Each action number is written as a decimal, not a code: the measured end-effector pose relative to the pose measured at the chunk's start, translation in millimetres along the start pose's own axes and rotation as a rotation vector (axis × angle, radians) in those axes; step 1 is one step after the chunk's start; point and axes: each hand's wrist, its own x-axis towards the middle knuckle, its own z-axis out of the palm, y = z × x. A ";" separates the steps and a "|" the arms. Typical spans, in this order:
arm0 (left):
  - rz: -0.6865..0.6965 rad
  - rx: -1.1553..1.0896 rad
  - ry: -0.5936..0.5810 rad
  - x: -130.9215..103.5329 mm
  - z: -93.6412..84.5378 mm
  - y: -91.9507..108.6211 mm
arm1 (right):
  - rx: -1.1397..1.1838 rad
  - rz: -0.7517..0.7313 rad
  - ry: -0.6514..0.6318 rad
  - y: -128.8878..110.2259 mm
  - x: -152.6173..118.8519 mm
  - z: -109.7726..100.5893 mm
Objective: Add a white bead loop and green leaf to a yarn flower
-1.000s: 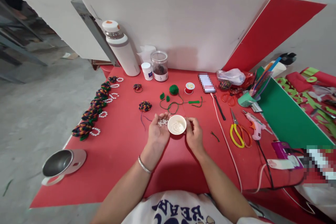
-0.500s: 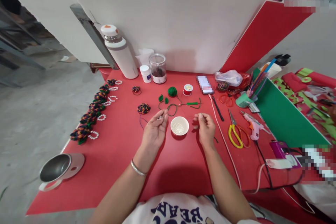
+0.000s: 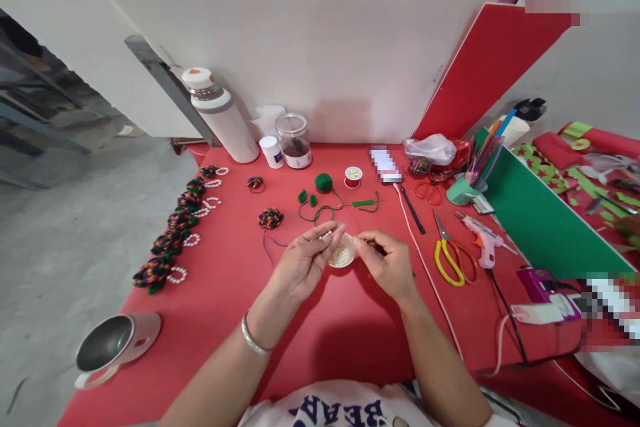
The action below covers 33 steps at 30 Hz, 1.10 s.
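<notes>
Both hands have closed in since the earlier frame: the right hand [image 3: 390, 263] has come in from the bowl's right to its rim, and the left hand [image 3: 306, 260] now reaches partly over its left side. White beads [image 3: 342, 255] lie inside the small bowl [image 3: 341, 266], which rests on the red table [image 3: 225, 320] between the hands. A few more beads show at the left fingertips; those fingers are drawn together, thumb folded inward, apparently on these beads. On the right, thumb and forefinger are pinched together; whether anything fine lies between them cannot be told.

Assessment: beads judged very light, hard and slick, prone to roll; best taken singly, by opposite sides, between fingertip pads. The bowl appears light and thin-walled; hold it by the rim, without squeezing.

Beyond the bowl lie a green-handled hook [image 3: 363, 203], a green yarn ball [image 3: 324, 182] and a red spool [image 3: 353, 177]. Further left, multicoloured yarn pieces [image 3: 151, 272] stand in a row beside bead loops [image 3: 177, 275]; well to the right lie yellow-handled scissors [image 3: 449, 265] and a pink glue gun [image 3: 485, 247].
</notes>
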 end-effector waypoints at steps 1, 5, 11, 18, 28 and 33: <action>0.002 0.005 0.001 1.8 -0.2 -0.1 | -0.014 -0.016 -0.011 -2.3 0.5 0.3; 0.022 0.006 -0.008 11.4 -1.2 -0.8 | -0.042 -0.048 -0.011 -6.5 3.5 2.8; 0.029 -0.015 0.031 23.6 3.1 5.2 | -0.047 -0.046 0.006 -5.8 13.4 3.3; -0.003 0.057 -0.026 25.6 10.8 13.1 | -0.104 -0.036 -0.050 -1.7 26.7 5.8; 0.038 0.046 -0.073 45.7 10.2 20.6 | -0.156 -0.065 -0.171 -19.9 62.2 -6.7; 0.045 0.051 -0.061 53.7 14.2 24.7 | -0.219 -0.050 -0.236 -22.3 77.8 -13.8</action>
